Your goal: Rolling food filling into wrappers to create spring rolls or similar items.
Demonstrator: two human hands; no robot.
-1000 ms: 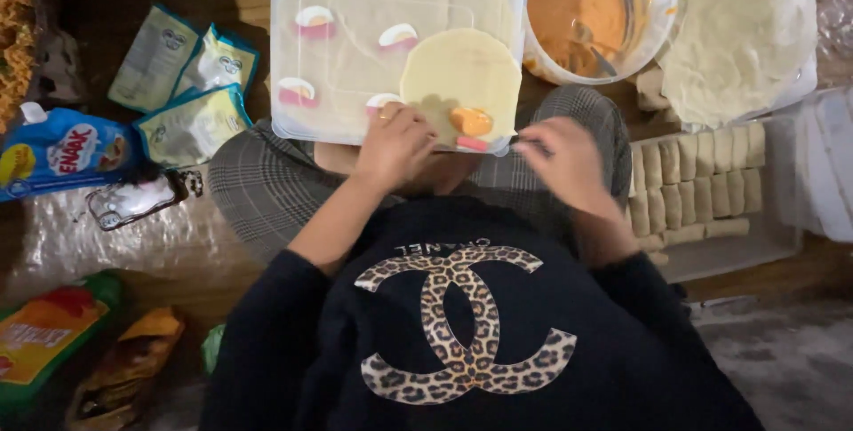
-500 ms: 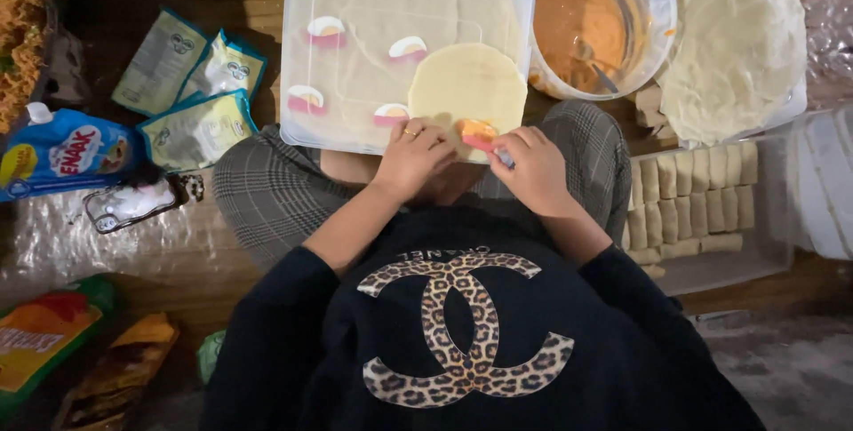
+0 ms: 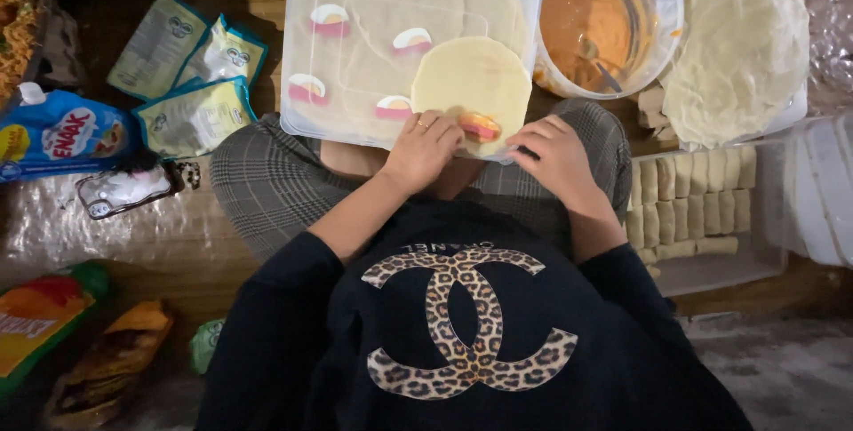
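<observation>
Now | bowl (image 3: 662, 4): orange paste | tray (image 3: 711, 258): finished rolls | both hands' grip pinching wrapper (image 3: 471, 84)

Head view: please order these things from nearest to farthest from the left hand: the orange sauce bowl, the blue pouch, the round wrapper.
1. Round wrapper: under the left hand fingertips, on the tray lid.
2. Orange sauce bowl: upper right, beyond the tray.
3. Blue pouch: far left on the floor.

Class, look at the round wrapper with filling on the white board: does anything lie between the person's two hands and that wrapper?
Nothing visible does. The left hand and right hand rest at the near edge of the round wrapper, on either side of the filling.
</observation>
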